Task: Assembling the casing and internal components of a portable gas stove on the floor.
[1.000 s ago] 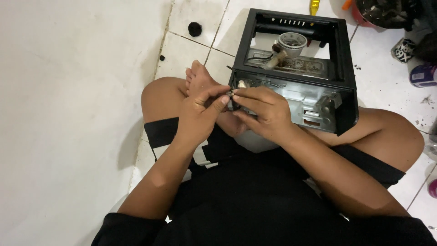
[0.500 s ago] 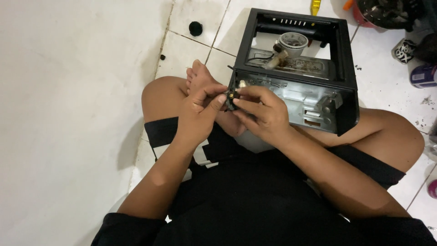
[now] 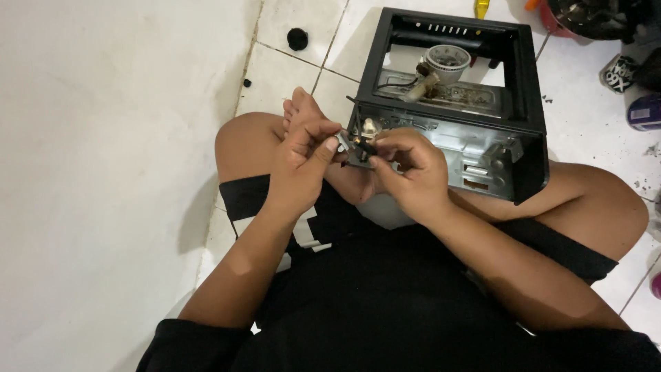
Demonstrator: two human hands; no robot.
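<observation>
I sit cross-legged on a white tiled floor with a black metal appliance casing (image 3: pixel 523 103) resting against my legs. My left hand (image 3: pixel 303 162) and my right hand (image 3: pixel 410 172) meet just in front of the casing's near left corner. Between their fingertips they pinch a small metal part (image 3: pixel 354 146) with a brass-coloured tip and a dark stub. Both hands grip it, the left from the left side, the right from the right. Inside the casing lies a round white component (image 3: pixel 446 60) with wires on a dirty metal floor.
A white wall fills the left side. A black round knob (image 3: pixel 297 38) and a tiny dark bit (image 3: pixel 246 83) lie on the tiles beyond my foot. A red bucket (image 3: pixel 585 15), a yellow tool handle (image 3: pixel 480 8) and small containers (image 3: pixel 644 111) crowd the top right.
The hands have stayed in the same spot; the fingers have shifted slightly around the small part, which now shows a bit more between them.
</observation>
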